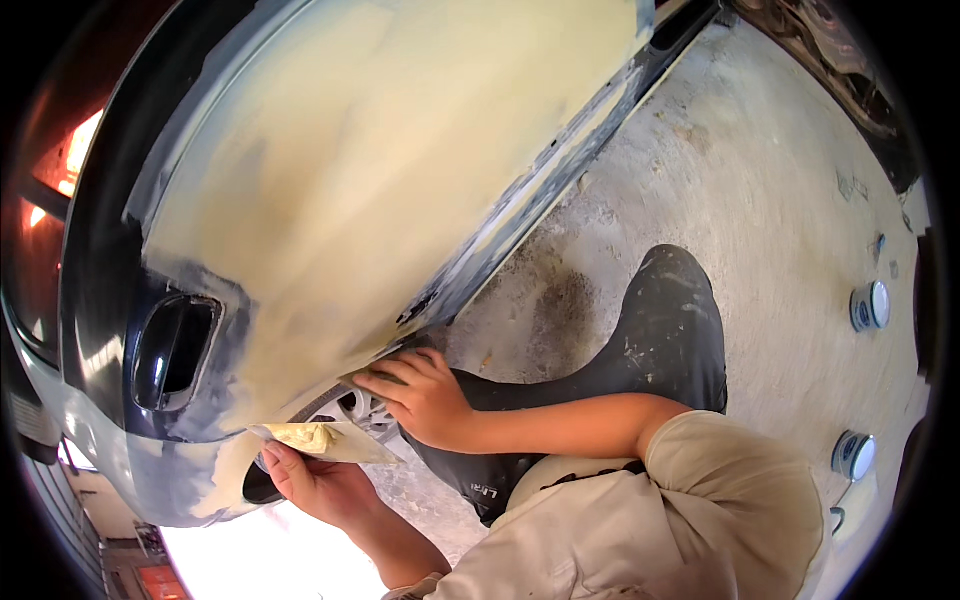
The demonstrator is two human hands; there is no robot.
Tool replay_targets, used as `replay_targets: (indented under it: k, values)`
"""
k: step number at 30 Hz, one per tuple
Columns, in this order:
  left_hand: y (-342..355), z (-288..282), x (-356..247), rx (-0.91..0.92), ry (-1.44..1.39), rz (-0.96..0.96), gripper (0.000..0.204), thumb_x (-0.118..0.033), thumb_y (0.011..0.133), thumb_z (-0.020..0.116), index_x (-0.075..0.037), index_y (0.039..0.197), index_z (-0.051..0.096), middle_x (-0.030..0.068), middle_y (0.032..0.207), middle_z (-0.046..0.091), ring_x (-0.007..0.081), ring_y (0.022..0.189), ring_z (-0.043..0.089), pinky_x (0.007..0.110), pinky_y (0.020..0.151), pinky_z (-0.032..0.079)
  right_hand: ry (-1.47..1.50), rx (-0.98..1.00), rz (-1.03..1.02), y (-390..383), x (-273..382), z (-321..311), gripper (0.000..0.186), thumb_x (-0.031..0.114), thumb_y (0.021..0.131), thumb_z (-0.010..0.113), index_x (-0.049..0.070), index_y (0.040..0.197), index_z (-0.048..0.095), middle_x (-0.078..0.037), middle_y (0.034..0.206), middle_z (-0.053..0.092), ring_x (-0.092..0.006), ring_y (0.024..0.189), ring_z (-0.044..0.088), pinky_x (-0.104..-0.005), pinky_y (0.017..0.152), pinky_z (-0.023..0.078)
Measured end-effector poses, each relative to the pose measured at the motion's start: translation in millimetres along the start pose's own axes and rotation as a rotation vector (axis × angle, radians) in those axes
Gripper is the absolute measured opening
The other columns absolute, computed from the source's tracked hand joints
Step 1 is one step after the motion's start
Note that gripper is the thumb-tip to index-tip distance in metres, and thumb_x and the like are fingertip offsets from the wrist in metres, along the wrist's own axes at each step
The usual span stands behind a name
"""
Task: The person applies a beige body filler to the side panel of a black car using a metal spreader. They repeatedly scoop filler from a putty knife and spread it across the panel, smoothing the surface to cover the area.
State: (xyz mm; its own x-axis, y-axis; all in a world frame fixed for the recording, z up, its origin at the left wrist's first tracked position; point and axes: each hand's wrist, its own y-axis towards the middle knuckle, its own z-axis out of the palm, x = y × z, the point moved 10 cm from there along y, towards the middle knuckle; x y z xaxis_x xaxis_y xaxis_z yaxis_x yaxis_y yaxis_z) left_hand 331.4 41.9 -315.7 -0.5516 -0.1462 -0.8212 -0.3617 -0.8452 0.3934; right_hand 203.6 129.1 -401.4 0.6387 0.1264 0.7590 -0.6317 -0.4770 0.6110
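Note:
My left hand (310, 485) grips a thin pale board (358, 446) by its left end, thumb on top. A lump of yellowish body filler (300, 435) lies on the board. Just above and to the right, my right hand (428, 400) is closed at the lower edge of the car panel (330, 180). Its fingers press a thin flat spreader (362, 381) against that edge; most of the spreader is hidden under them. Smoothed cream-yellow filler covers much of the panel, with grey and dark patches around its borders.
A dark handle recess (178, 352) sits at the panel's left. Below the panel edge shows a silver spoked wheel (355, 405). My bent leg in dark trousers (665, 330) rests over the stained concrete floor (780, 230). Two cans (870, 306) stand at the far right.

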Motion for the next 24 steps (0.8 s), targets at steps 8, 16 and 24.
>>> replay_targets:
  k: [8,16,24]
  values:
    - [-16,6,16,-0.064,0.029,-0.006,0.024,-0.015,0.1,0.045,0.004,0.113,0.05,0.0122,0.107,0.062,0.0168,0.096,0.061,0.03,0.085,0.05,1.022,-0.049,0.39,44,-43,-104,0.032,0.008,0.094,0.054,0.001,0.125,0.056,-0.006,0.113,0.063,-0.0101,0.1,0.056,-0.0273,0.088,0.044]
    - [-23,81,43,0.068,0.144,-0.035,0.018,-0.013,0.096,0.055,0.004,0.101,0.057,0.0034,0.091,0.062,0.0077,0.081,0.056,0.021,0.074,0.045,1.051,0.3,0.275,39,-2,-156,0.036,0.012,0.096,0.051,0.0,0.13,0.051,-0.012,0.12,0.061,-0.0224,0.111,0.058,-0.0341,0.095,0.044]
    - [-34,100,49,0.096,0.063,-0.09,0.02,-0.015,0.095,0.056,0.003,0.104,0.057,0.0044,0.093,0.062,0.0086,0.081,0.056,0.022,0.076,0.044,0.518,0.511,0.13,33,-12,-184,0.039,-0.008,0.08,0.057,0.003,0.117,0.064,-0.017,0.123,0.061,-0.0311,0.118,0.056,-0.0365,0.098,0.042]
